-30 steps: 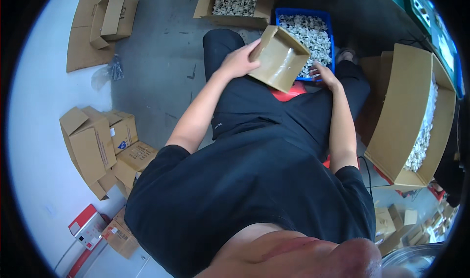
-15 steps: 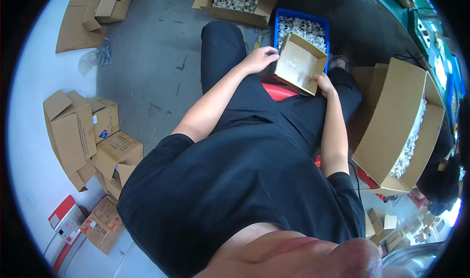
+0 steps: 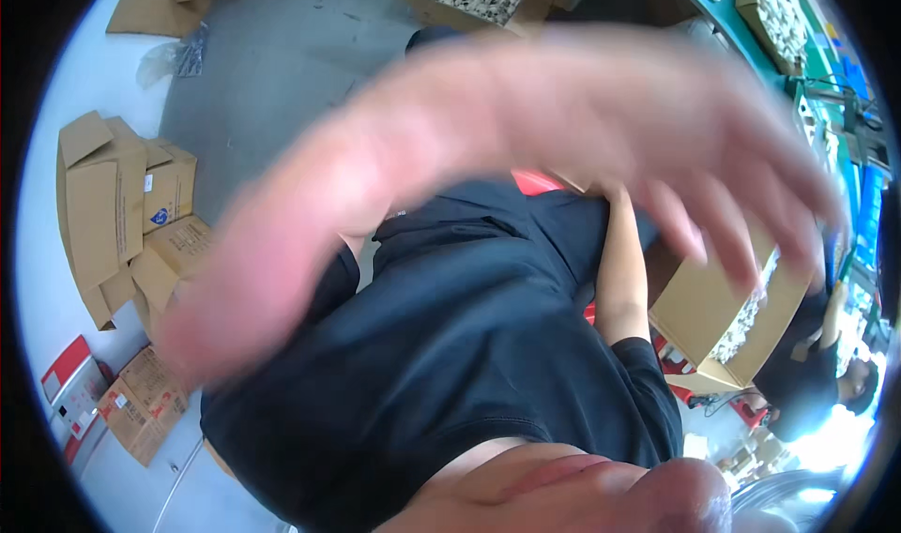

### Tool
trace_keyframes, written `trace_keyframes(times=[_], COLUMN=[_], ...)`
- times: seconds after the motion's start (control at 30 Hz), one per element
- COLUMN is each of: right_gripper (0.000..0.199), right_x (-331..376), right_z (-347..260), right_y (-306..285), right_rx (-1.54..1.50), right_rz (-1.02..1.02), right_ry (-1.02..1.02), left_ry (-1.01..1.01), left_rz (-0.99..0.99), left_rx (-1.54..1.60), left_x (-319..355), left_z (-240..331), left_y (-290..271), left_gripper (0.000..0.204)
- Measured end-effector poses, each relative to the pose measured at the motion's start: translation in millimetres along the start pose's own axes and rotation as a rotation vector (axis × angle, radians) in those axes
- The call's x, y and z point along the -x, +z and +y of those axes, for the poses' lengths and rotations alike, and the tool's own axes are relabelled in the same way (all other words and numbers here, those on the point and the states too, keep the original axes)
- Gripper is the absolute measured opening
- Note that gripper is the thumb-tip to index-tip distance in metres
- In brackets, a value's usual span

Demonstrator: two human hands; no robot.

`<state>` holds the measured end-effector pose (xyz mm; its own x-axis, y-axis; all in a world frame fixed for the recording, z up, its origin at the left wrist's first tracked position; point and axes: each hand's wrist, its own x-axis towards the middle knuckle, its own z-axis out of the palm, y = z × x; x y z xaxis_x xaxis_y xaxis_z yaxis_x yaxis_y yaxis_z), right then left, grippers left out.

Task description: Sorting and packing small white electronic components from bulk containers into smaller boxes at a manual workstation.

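Note:
My left hand (image 3: pixel 563 111) is raised close in front of the camera, large and blurred. Its thumb stretches to the lower left, and its fingers spread to the right with nothing visible in them. Behind it, my right forearm (image 3: pixel 624 270) reaches toward my lap, while the fingers of that hand are hidden. A sliver of tan cardboard (image 3: pixel 570 182), seemingly the small open box's edge, shows beside my right wrist, above the red seat (image 3: pixel 537 183). Whether my right hand grips it cannot be seen. The blue bin is covered from sight.
A large cardboard box (image 3: pixel 690 327) with small white parts stands at my right; another open box (image 3: pixel 432 12) of parts lies ahead. Several cartons (image 3: pixel 117 214) line the left wall. A green workbench (image 3: pixel 718 12) runs along the far right, and another person (image 3: pixel 798 383) is near it.
My left hand has let go of the small cardboard box and come up toward the camera, blocking the blue bin and most of the box. The view has shifted slightly.

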<state>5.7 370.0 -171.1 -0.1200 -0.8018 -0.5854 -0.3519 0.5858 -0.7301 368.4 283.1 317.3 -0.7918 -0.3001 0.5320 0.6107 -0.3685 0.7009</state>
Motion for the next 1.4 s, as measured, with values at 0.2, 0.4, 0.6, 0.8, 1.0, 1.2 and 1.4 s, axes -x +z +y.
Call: trace_keyframes(times=[0.2, 0.4, 0.6, 0.8, 1.0, 1.2, 1.4], right_gripper=[0.053, 0.054, 0.05, 0.049, 0.048, 0.036, 0.051], right_x=[17, 64, 46, 54, 80, 55, 36], right_z=[17, -24, 17, -32, -63, -16, -10], right_y=[-8, 35, -14, 29, 64, 32, 29], right_rx=[0.106, 0.174, 0.153, 0.217, 0.35, 0.196, 0.047], right_rz=[0.117, 0.228, 0.354, 0.345, 0.401, 0.386, 0.147], right_ry=[-0.047, -0.168, -0.093, -0.184, -0.152, -0.216, -0.282], left_ry=[0.083, 0.103, 0.203, 0.218, -0.754, -0.533, -0.803], left_rz=[-0.14, -0.269, -0.418, -0.409, 0.783, 1.194, 1.269], left_rx=[-0.026, 0.001, -0.066, -0.253, -1.69, -1.566, -1.385], left_x=[44, 67, 69, 140, 302, 332, 315], left_z=[-12, -36, -41, 5, -130, -186, -173], left_y=[74, 55, 19, 56, 13, 5, -12], left_gripper=[0.076, 0.08, 0.084, 0.088, 0.074, 0.087, 0.09])
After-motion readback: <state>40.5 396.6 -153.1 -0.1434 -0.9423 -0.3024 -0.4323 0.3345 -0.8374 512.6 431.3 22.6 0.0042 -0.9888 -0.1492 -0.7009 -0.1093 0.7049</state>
